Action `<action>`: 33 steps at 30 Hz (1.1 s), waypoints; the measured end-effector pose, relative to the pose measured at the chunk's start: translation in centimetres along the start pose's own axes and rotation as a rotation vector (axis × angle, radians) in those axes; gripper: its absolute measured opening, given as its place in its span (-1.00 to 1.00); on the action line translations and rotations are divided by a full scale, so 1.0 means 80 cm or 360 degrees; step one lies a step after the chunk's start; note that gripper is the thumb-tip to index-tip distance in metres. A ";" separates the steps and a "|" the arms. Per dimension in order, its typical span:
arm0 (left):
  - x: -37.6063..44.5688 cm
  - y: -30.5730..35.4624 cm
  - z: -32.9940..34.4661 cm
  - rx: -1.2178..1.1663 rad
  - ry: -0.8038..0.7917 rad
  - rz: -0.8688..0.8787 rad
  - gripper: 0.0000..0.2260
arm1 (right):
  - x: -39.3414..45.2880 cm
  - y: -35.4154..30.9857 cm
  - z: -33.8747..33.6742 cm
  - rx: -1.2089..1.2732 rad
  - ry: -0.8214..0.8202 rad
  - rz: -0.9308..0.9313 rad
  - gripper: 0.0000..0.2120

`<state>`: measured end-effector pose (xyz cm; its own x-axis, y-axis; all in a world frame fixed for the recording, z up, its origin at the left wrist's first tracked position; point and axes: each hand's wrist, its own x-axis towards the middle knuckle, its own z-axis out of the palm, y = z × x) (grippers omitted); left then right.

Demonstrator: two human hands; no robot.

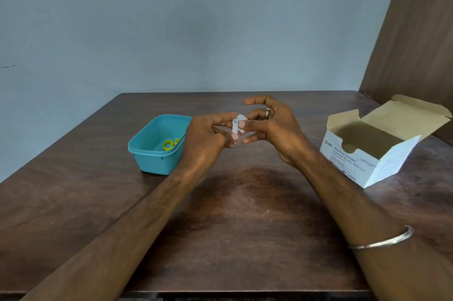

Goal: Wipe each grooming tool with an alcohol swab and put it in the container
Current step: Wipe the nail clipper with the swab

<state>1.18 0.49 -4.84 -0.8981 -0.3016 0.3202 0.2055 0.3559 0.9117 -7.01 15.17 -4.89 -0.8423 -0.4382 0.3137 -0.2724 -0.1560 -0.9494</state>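
Note:
Above the middle of the table my left hand pinches a small silver nail clipper, held upright between thumb and fingers. My right hand pinches a white alcohol swab against the clipper's upper end; its index finger arches free above. To the left stands the teal plastic container, open, with yellow-handled scissors lying inside it.
An opened white box of alcohol swabs sits on the right of the dark wooden table, its flaps up. A brown panel rises behind it at the far right. A grey wall stands behind the table.

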 end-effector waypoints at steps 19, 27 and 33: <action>0.002 0.001 0.000 -0.0349 0.0116 -0.0255 -0.62 | 0.001 0.003 0.001 -0.0082 0.0088 -0.0012 -0.56; 0.002 0.003 -0.002 -0.0469 0.0039 -0.0274 -0.69 | 0.000 0.003 0.003 -0.0035 0.0032 -0.0010 -0.53; 0.001 0.003 0.001 -0.0431 -0.0001 -0.0252 -0.67 | 0.000 0.003 0.003 -0.0039 0.0025 -0.0015 -0.54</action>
<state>1.12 0.61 -4.64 -0.9274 -0.3337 0.1688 0.1592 0.0562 0.9856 -6.99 14.91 -5.14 -0.8468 -0.4227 0.3228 -0.2918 -0.1383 -0.9464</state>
